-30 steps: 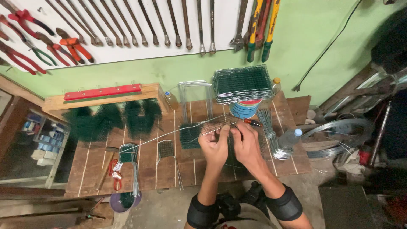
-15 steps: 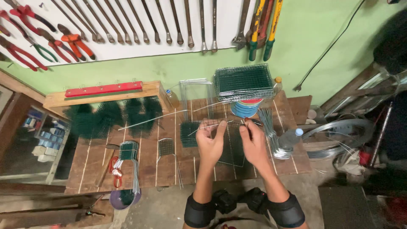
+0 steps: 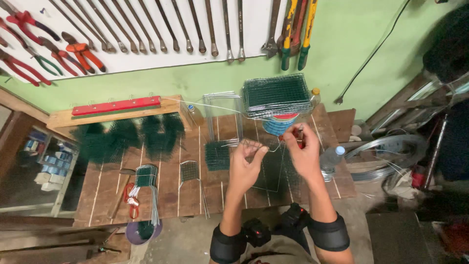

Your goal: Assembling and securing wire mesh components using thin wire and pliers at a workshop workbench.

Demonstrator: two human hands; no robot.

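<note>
Above the wooden worktop (image 3: 161,195), the left hand (image 3: 243,168) and right hand (image 3: 304,154) pinch closed on a thin wire frame (image 3: 266,166), light, springy, probably best held at its corners

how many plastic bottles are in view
3: a clear bottle with a blue cap right of the hands, a small bottle beside the wooden shelf, and a yellow-capped bottle behind the mesh stack. More may be hidden.
</note>
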